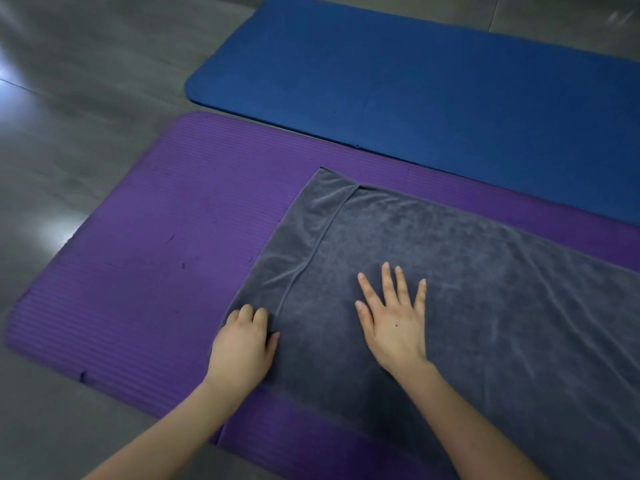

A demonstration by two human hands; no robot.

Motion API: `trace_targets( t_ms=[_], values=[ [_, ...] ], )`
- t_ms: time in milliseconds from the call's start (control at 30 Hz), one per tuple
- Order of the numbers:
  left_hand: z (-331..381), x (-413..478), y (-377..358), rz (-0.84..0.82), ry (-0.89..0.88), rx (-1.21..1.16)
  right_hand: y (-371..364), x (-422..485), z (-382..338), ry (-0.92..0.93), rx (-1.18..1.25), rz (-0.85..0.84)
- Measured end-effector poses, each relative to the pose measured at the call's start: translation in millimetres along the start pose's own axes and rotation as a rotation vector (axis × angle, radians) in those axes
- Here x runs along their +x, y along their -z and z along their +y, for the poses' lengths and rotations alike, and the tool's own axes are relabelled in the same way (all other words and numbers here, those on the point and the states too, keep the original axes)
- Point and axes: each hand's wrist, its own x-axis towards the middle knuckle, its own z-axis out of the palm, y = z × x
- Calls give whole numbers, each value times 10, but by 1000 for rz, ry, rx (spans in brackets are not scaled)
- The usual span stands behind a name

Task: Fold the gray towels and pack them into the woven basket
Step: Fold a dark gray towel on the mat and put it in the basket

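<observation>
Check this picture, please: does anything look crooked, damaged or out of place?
Yes. On the gray terry towel, the upper layer's left hem stops short of the lower layer's edge and runs wavy, so the fold is uneven. The purple ribbed foam mat shows small nicks and dark marks.

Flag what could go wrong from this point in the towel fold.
1. The upper layer's edge stops short of the gray towel's left side, leaving a strip uncovered. Folding on from here would likely lock in an uneven stack.
2. Creases run across the right part, while the right hand lies flat only near the middle, so they may get folded in.
3. The left hand grips just the near corner. A pull could drag the layers further apart.
</observation>
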Motion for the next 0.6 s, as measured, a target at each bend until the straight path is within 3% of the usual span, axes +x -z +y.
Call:
trace_targets(
  t_ms=[133,267,500,600],
  values=[
    [3,-19,-27,1,-38,42,-45,-303,-207,125,58,-17],
    [-14,-75,-40,-72,-86,2,-162,-409,-199,134,48,-83],
    [-159,-128,8,-94,97,-264,-155,-422,-199,128,37,-85],
    [-261,-212,-64,-142,-13,-238,-155,-425,-199,131,44,-92]
  ],
)
